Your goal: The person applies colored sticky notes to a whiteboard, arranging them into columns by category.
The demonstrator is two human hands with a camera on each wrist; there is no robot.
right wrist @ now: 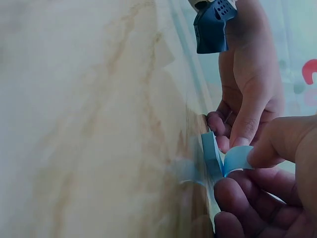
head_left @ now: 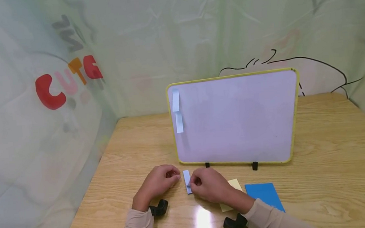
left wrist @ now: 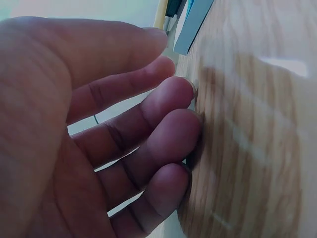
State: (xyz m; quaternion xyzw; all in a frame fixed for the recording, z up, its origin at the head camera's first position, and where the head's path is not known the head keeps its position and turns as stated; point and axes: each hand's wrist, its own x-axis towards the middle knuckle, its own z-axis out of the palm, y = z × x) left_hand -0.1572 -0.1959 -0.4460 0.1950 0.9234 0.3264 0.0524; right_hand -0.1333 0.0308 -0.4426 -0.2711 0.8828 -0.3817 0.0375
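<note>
A narrow pad of light blue sticky notes (head_left: 186, 176) lies on the table between the two hands. My right hand (head_left: 209, 186) pinches the top strip (right wrist: 237, 158) between thumb and fingers. That strip curls up from the pad in the right wrist view. To the left of the pad, my left hand (head_left: 157, 181) rests with loosely bent fingers, and nothing shows in its grasp in the left wrist view (left wrist: 109, 114). Two light blue strips, an upper one (head_left: 176, 100) and a lower one (head_left: 179, 123), hang at the left side of a whiteboard (head_left: 235, 120).
The yellow-framed whiteboard stands upright on small black feet (head_left: 254, 166) behind the hands. A pale yellow pad (head_left: 235, 184) lies partly under the right forearm. Right of it is a blue rectangular sheet or pad (head_left: 263, 193). All rest on a wooden table (head_left: 331, 173).
</note>
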